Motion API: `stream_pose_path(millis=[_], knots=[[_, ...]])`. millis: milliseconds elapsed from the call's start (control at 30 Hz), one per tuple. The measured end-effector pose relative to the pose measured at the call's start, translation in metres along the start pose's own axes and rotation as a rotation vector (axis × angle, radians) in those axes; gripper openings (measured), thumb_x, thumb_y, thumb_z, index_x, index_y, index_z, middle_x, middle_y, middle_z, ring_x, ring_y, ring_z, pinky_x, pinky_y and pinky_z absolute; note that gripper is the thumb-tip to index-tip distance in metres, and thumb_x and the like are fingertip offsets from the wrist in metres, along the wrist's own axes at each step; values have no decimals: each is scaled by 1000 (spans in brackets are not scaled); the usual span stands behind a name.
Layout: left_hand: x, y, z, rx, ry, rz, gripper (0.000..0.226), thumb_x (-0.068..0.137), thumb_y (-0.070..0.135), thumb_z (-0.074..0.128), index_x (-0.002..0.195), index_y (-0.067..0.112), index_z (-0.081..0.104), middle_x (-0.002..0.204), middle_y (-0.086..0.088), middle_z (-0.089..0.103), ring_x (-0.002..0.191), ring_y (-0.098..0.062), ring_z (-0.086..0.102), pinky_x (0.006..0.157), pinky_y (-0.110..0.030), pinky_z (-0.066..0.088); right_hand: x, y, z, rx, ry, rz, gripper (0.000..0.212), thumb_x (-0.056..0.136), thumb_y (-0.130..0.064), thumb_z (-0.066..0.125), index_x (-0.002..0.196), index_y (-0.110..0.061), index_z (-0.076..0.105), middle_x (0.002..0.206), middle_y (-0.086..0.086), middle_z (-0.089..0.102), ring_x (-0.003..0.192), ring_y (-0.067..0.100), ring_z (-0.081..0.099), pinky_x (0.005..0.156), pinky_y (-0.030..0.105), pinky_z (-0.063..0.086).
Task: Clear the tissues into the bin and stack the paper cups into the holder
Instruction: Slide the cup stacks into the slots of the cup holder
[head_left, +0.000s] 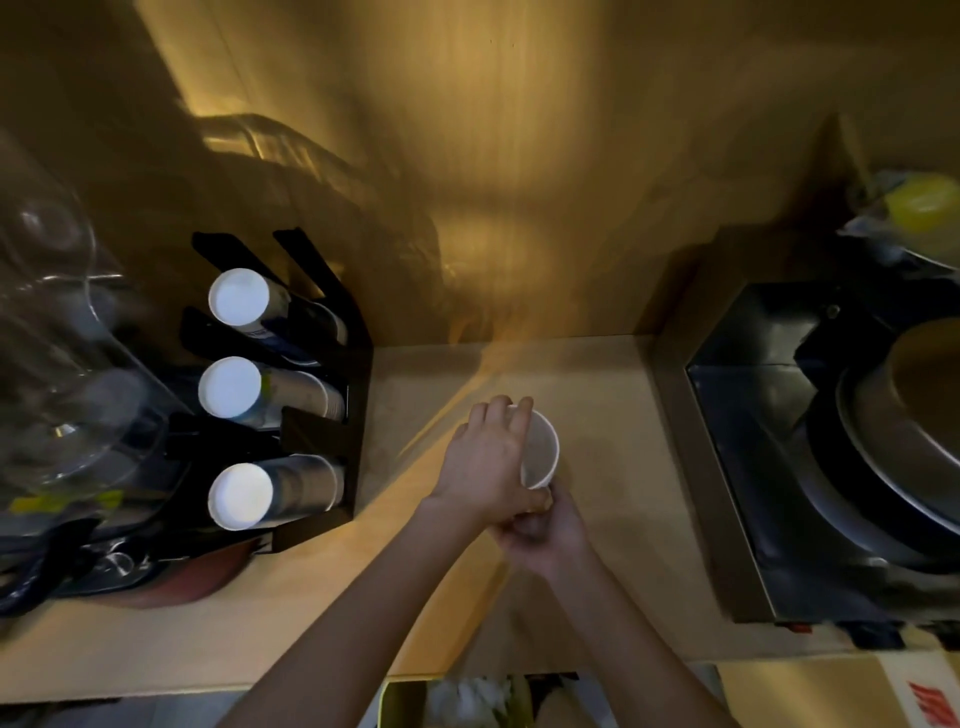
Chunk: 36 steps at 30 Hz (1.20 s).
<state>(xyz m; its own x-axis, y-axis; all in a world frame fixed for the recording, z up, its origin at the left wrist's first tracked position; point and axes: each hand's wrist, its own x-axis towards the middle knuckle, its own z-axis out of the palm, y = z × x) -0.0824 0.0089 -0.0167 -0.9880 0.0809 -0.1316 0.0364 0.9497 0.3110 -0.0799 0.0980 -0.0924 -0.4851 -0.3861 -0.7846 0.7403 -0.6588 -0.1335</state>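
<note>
A white paper cup (543, 451) is held over the middle of the beige counter (602, 395), its open mouth tilted toward me. My left hand (485, 460) wraps its left side, fingertips curled over the rim. My right hand (545, 535) grips the cup's lower end from below. To the left stands a black cup holder (358, 364) with three slots, each holding a stack of cups: top (240, 299), middle (231, 387), bottom (240, 496). Below the counter's front edge, a bin (402, 701) holds white crumpled tissues (467, 699).
A steel appliance (727, 467) with round metal pans (893, 447) fills the right side. Clear glassware (52, 322) crowds the far left. A wooden wall (493, 182) backs the counter. A yellow item (922, 205) sits at the upper right.
</note>
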Motion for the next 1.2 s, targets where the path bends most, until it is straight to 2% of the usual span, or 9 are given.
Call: stream_pose_path(millis=[300, 433, 567, 633, 767, 867, 1000, 1100, 1200], knots=[[-21, -23, -33, -400, 433, -55, 98, 61, 51, 73, 140, 20, 24, 137, -6, 35, 127, -20, 34, 101, -25, 32, -27, -5, 49, -138, -320, -25, 65, 83, -61, 44, 75, -5, 77, 79, 13, 76, 70, 24, 73, 60, 34, 60], [-36, -46, -54, -490, 602, -67, 94, 69, 54, 68, 142, 35, 12, 139, -5, 28, 126, -11, 33, 100, -14, 31, -37, 1, 88, -297, -603, 64, 70, 80, -65, 44, 123, -12, 59, 117, 13, 67, 107, 29, 64, 87, 42, 54], [-47, -72, -80, -544, 711, -97, 85, 72, 45, 69, 139, 34, 18, 141, -2, 28, 122, -1, 32, 90, 9, 22, -36, 10, 138, -439, -671, 50, 78, 66, -58, 67, 127, -11, 55, 121, 13, 63, 107, 28, 63, 84, 40, 54], [-50, -87, -95, -557, 747, -119, 82, 70, 43, 70, 136, 24, 25, 137, -3, 35, 117, 3, 33, 91, 8, 23, -36, 16, 162, -500, -663, -16, 81, 59, -52, 76, 126, -12, 55, 120, 12, 64, 104, 27, 64, 81, 38, 55], [-55, -114, -128, -558, 792, -148, 76, 66, 40, 71, 129, 12, 37, 122, 1, 45, 114, -8, 45, 92, -12, 37, -39, 24, 207, -630, -747, -263, 42, 77, -31, 64, 115, -15, 58, 103, 5, 73, 93, 19, 69, 72, 35, 58], [-58, -136, -154, -615, 806, -190, 73, 61, 49, 62, 125, 16, 46, 119, 4, 53, 111, -11, 52, 92, -24, 43, -40, 31, 239, -794, -727, -556, 54, 72, -23, 69, 122, -14, 52, 111, 3, 68, 99, 17, 67, 83, 38, 56], [-62, -156, -179, -800, 757, -246, 59, 72, 35, 61, 127, 17, 48, 124, -3, 60, 113, -14, 58, 95, -30, 47, -39, 42, 272, -1094, -594, -959, 66, 60, -12, 84, 117, -15, 50, 111, -4, 62, 97, 1, 63, 80, 10, 50], [-68, -165, -191, -837, 726, -278, 44, 87, 17, 52, 131, 17, 46, 130, -2, 57, 117, -12, 53, 100, -28, 41, -24, 51, 287, -1334, -516, -995, 89, 53, -24, 88, 129, -17, 43, 129, 0, 56, 120, 15, 52, 100, 29, 46], [-73, -170, -195, -847, 753, -315, 41, 90, 21, 47, 130, 24, 46, 133, -2, 56, 120, -15, 51, 108, -39, 39, -5, 62, 291, -1445, -472, -982, 96, 50, -28, 89, 132, -19, 42, 136, 6, 52, 127, 22, 46, 107, 43, 39]])
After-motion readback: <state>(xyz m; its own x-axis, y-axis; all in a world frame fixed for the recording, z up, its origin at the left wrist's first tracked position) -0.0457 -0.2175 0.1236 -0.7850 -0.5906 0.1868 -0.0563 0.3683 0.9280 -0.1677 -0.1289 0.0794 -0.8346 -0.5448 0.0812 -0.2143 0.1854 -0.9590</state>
